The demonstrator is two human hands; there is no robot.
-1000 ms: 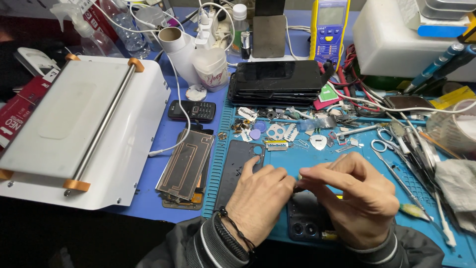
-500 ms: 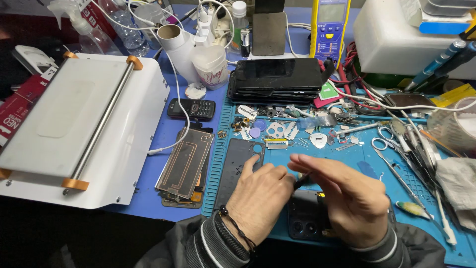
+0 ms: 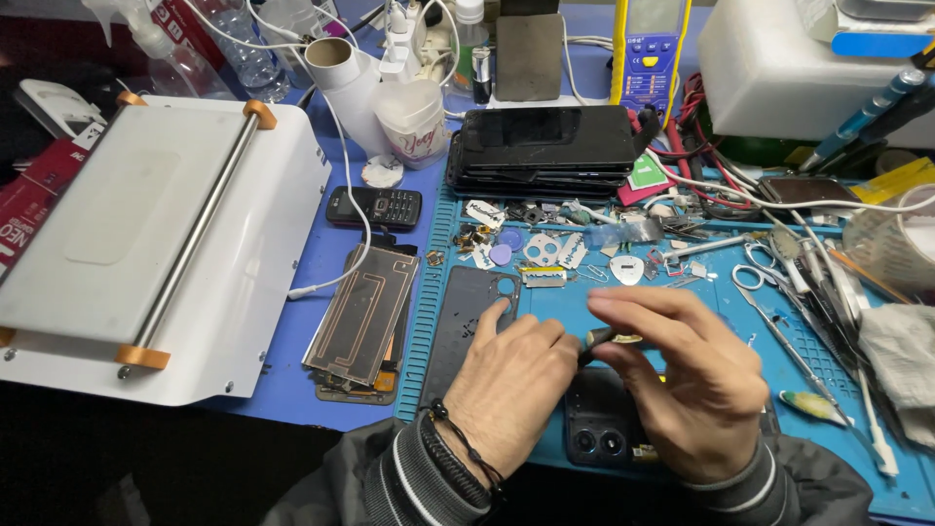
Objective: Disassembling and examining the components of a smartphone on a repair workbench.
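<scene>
1. The dark phone (image 3: 596, 429) lies back-up on the blue mat (image 3: 682, 321) right in front of you, its camera cluster showing at the near end; both your hands cover most of it.
2. Your left hand (image 3: 511, 385) rests flat over the phone's left side, fingers curled down, pinning it. Its grip is not clenched on anything that shows, only pressing.
3. Your right hand (image 3: 687, 380) is pinched on a thin dark tool (image 3: 602, 338) with a pale tip, held between thumb and fingertips just above the phone's upper edge.
4. Judge the phone as light, stiff and slick, with a back that would likely crack or scratch if bent or levered hard. Hold it by the long edges, keeping off the camera lenses.
5. The tool looks slender and light; a hold close to the tip should give finer control.
6. The ribbed mat should keep the phone from sliding, but it is crowded: a black phone back cover (image 3: 467, 321) just left of your left hand, loose small parts (image 3: 545, 248) beyond, tweezers and scissors (image 3: 779, 292) to the right.
7. Further off on the worktop (image 3: 292, 380) stand a white machine (image 3: 146, 244), a stack of phones (image 3: 545, 146) and a small keypad phone (image 3: 375, 206).
</scene>
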